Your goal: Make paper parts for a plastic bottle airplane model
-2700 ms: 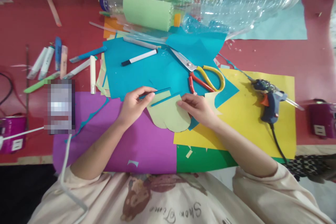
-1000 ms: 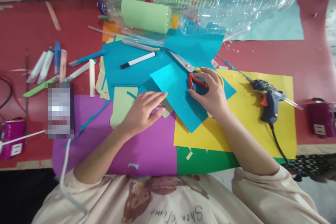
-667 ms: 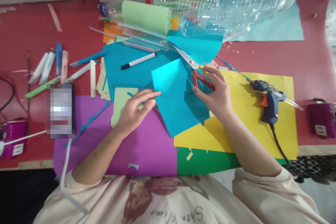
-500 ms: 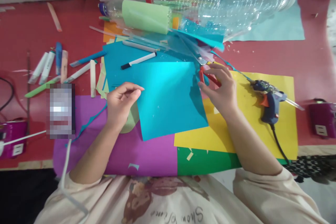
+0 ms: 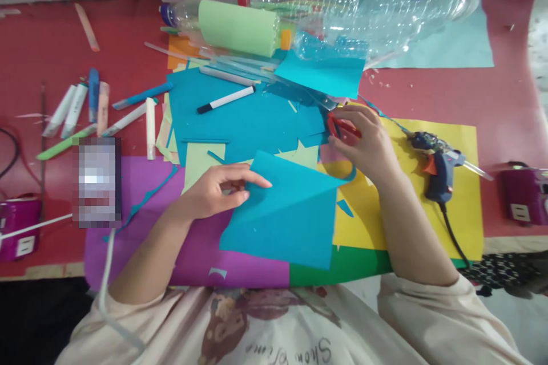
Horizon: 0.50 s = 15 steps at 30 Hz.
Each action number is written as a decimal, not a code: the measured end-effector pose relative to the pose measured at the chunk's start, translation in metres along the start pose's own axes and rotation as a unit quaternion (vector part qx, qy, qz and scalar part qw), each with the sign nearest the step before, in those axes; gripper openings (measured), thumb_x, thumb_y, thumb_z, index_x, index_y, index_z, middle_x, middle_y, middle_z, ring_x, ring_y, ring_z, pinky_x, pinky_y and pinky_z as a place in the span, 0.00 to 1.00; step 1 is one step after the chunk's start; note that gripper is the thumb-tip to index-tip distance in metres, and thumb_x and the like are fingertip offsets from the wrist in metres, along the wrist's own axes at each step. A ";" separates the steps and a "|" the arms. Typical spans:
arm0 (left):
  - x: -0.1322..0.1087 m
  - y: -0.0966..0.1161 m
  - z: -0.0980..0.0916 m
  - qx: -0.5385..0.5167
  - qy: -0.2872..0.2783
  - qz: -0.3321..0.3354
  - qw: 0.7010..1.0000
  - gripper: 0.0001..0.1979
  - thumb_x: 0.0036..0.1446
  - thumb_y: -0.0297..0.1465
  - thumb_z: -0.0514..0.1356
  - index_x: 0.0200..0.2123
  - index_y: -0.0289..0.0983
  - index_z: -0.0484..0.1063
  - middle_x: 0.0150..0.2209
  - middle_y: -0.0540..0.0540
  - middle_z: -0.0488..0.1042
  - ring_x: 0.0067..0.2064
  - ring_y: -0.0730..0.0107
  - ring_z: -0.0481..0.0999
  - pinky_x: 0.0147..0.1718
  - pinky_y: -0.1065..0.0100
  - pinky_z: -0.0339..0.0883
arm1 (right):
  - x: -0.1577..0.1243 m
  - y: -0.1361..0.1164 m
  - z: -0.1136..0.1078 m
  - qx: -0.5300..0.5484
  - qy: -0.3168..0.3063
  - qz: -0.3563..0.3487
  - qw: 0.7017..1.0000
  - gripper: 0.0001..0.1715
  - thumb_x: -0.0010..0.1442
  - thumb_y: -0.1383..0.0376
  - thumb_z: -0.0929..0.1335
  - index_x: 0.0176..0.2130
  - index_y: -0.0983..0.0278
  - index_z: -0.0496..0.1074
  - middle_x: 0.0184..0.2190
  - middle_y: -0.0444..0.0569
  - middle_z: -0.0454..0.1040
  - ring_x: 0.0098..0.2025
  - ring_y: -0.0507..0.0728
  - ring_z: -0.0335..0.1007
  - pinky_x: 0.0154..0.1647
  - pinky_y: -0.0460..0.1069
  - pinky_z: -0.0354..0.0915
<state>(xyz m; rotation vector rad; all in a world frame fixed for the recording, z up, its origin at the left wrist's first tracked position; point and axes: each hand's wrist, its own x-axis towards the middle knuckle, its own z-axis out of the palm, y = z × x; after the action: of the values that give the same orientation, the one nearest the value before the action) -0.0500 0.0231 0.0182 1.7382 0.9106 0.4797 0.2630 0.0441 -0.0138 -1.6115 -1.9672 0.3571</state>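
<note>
My left hand (image 5: 220, 189) is over the left edge of a blue paper sheet (image 5: 282, 214), its thumb and index finger apart; the index fingertip lies over the sheet. That sheet rests askew on purple and yellow paper, a thin curled strip at its right corner. My right hand (image 5: 370, 140) grips scissors (image 5: 336, 122) by their red handles, blades pointing up and left. Beside the blades is a smaller blue paper piece (image 5: 323, 73). Behind both hands lies a larger blue sheet (image 5: 240, 120) with a black-capped marker (image 5: 226, 99) on it.
Clear plastic bottles (image 5: 359, 3) line the back, one with a green paper wrap (image 5: 238, 27). At the right, a glue gun (image 5: 443, 168) lies on yellow paper (image 5: 466, 228). Several markers (image 5: 76, 108) and a phone (image 5: 96, 182) with a white cable are at the left.
The blue sheet has come closer to my body and turned. My left hand moved right and down. The smaller blue piece shows more of its face beside the scissors; my right hand barely shifted.
</note>
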 end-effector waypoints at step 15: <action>0.006 0.000 0.013 0.085 0.231 -0.025 0.969 0.11 0.58 0.32 0.59 0.39 0.41 0.81 0.25 0.50 0.70 0.22 0.76 0.60 0.20 0.72 0.56 | -0.006 -0.030 -0.014 0.119 -0.176 -0.053 0.976 0.21 0.61 0.49 0.65 0.40 0.62 0.77 0.32 0.51 0.79 0.30 0.55 0.73 0.31 0.50 0.69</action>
<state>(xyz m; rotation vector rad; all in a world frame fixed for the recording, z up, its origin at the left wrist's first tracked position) -0.0371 0.0202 0.0131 1.7840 1.3550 0.8131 0.2478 0.0290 0.0119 -1.3545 -2.1579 0.8514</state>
